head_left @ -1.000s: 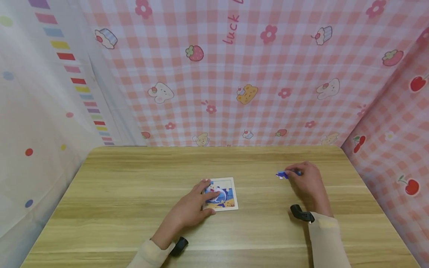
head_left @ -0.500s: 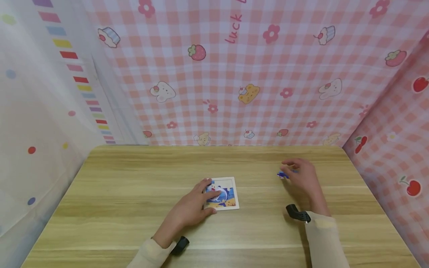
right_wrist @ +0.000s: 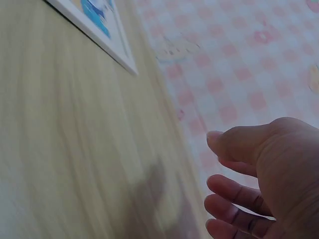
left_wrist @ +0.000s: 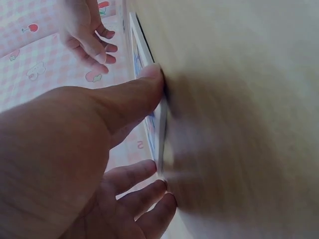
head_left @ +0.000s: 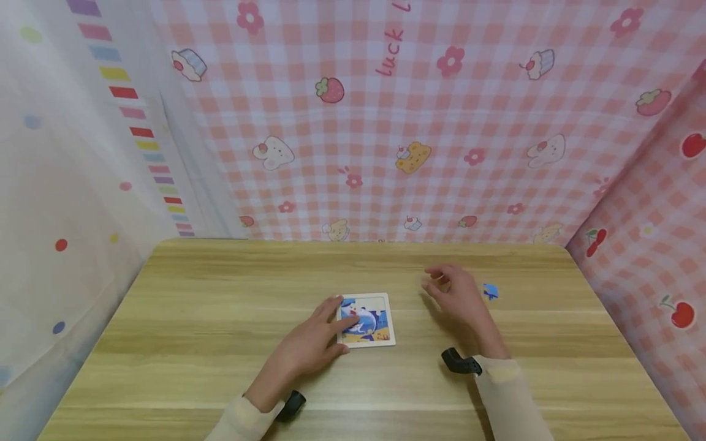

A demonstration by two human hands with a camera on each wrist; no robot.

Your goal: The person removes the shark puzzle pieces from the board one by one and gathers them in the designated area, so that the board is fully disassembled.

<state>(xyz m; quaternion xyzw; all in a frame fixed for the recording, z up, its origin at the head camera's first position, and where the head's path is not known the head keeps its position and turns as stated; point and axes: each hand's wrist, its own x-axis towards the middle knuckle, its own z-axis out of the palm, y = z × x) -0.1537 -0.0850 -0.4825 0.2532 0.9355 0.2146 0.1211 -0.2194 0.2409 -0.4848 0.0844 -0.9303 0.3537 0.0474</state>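
A small square jigsaw puzzle (head_left: 382, 323) in a white frame lies mid-table, its picture blue, white and orange with a pale bare patch at upper right. My left hand (head_left: 309, 346) rests across its left side: the thumb is at the near edge, a finger lies over the picture, and other fingertips touch around the left corner. The left wrist view shows the thumb on the white rim (left_wrist: 162, 119). My right hand (head_left: 455, 294) hovers right of the puzzle, fingers loosely bent, nothing seen between them. Just beyond its wrist lies a blue puzzle piece (head_left: 490, 291).
The wood-grain table (head_left: 220, 294) meets a pink checked cloth (head_left: 375, 122) along its back edge. A white dotted curtain (head_left: 72, 184) hangs at the left and another pink cloth (head_left: 662, 263) at the right. Black wrist cameras (head_left: 460, 362) sit on both arms.
My right hand has come away from the blue puzzle pieces and moved left toward the puzzle, uncovering one piece at its right. The left hand stays on the frame.
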